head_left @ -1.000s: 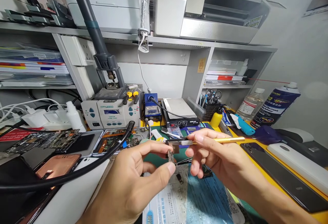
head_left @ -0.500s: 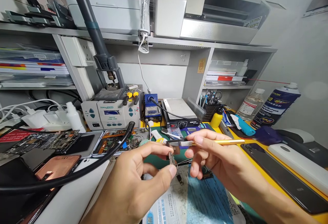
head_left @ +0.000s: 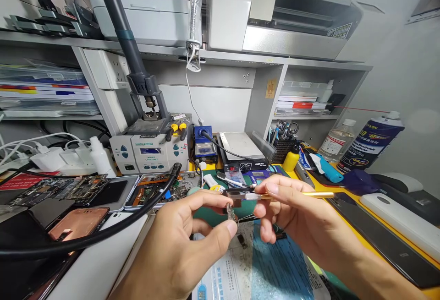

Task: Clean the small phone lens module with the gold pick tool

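My left hand is closed, pinching a small greyish metal part upright between thumb and fingertips; its exact kind I cannot make out. Between the thumb and fingers of my right hand lies a slim gold-handled tool with a silvery collar. It is level, and its dark front end points left, close to my left index fingertip; whether they touch is unclear. Thin metal prongs show below the tool beside my right fingers. Under both hands is a printed blue-and-white sheet with a small dark piece on it.
A thick black hose crosses the left side over phones and circuit boards. The hot-air station and a flat heating plate stand behind. At right are a dark phone, a spray can and a bottle.
My right hand has shifted slightly right and down with the gold-handled tool, whose collar appears turned. My left hand holds the small part in nearly the same place.
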Tool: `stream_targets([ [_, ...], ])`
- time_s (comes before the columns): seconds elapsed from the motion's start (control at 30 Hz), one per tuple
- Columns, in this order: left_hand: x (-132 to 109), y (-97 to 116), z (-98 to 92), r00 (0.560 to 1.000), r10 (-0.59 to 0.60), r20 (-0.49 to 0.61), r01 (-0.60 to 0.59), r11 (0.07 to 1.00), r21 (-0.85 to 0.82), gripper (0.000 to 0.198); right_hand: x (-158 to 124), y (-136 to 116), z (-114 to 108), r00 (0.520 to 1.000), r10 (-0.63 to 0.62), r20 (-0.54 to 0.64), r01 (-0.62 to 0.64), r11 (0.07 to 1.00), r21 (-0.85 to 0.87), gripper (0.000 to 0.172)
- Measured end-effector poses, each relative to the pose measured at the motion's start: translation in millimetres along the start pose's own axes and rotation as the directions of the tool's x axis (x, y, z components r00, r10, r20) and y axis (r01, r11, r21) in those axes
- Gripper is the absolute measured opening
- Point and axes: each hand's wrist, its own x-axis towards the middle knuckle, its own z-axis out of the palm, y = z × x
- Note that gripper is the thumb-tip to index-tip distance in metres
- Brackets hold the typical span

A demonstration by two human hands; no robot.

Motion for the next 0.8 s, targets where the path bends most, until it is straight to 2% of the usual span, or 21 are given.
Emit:
stream_targets([
  [0.3,1,-4,-1.9,1.0,-0.004,0.023,0.004,1.0,-0.011,0.033,0,0,0,0.999,-0.033,-0.021,0.033,0.999,-0.037,0.021],
  [0.5,4,-10,-6.4,0.992,0.013,0.123,0.002,0.992,-0.123,0.034,-3,-3,1,0.996,-0.08,-0.03,0.075,0.988,-0.132,0.01],
  [0.8,6,-12,-10.6,0.979,0.008,0.202,0.019,0.991,-0.13,0.036,-3,0,-9,0.996,-0.092,-0.017,0.087,0.976,-0.199,0.008],
])
